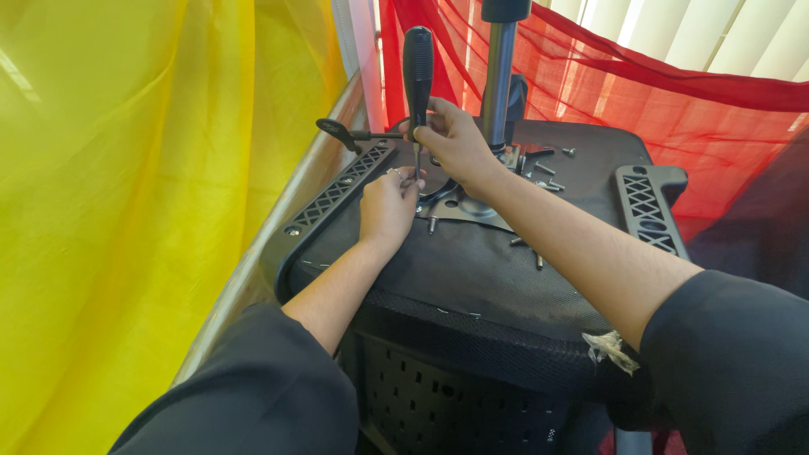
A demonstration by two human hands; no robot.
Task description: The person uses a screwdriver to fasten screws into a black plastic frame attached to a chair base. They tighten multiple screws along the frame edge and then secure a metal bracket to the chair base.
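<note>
Bright daylight comes through the blinds [716,34] behind, glowing through sheer curtains; focus sharp, shadows soft.

Black sleeves — bare forearms, ring [394,171] on left hand [388,206]

screwdriver [418,93] tip hidden, perhaps behind fingers [410,187]

Right hand [451,135] grips the shaft of a black-handled screwdriver [418,63], standing upright with its tip down at the metal mounting plate [472,208]. Left hand [388,205] rests on the upturned chair seat [472,270], fingers [410,181] pinched at the tip. Loose screws [548,173] lie scattered on the black fabric near the gas-lift column [499,76]. A lever [341,131] juts out leftward. Black armrest brackets [645,202] flank the seat; yellow cloth [126,211] hangs left, red cloth [674,101] behind.
</note>
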